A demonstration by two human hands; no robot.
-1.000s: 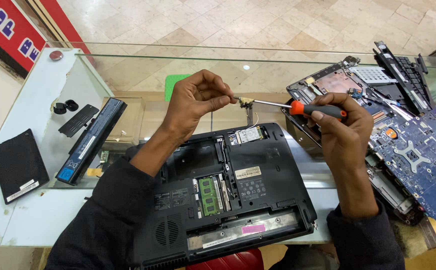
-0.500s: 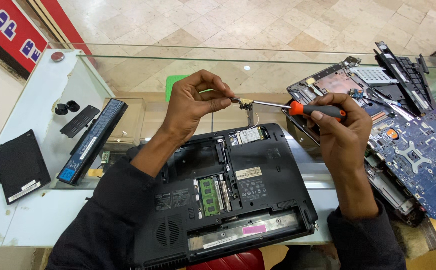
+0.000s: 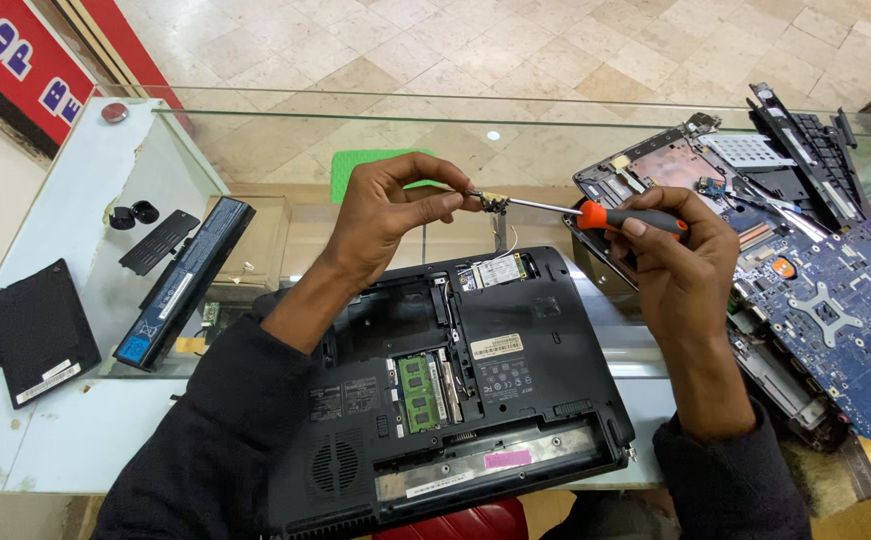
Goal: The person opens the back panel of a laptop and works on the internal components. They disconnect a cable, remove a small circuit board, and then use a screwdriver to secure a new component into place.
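Head view, workshop bench. At upper centre of the frame the left hand [image 3: 396,205] pinches a small metal bracket [image 3: 493,202] between thumb and fingertips, raised above the work so the part sits level with the tool. The right hand [image 3: 681,265] is closed around the orange-and-black handle of a screwdriver [image 3: 596,213], whose thin shaft runs leftward until its tip meets the bracket; holding both in mid-air lets the tip stay aligned with the small part. Below the hands, at lower centre, an upturned black laptop [image 3: 496,390] lies with its bottom covers off, exposing a green memory module [image 3: 419,392] and a small wireless card [image 3: 496,270]. At left on the glass bench [image 3: 66,430] rest a long battery pack [image 3: 184,283] and a flat black cover panel [image 3: 38,330], set clear of the working area. At right lies a blue motherboard [image 3: 836,320] amid other stripped laptop parts.
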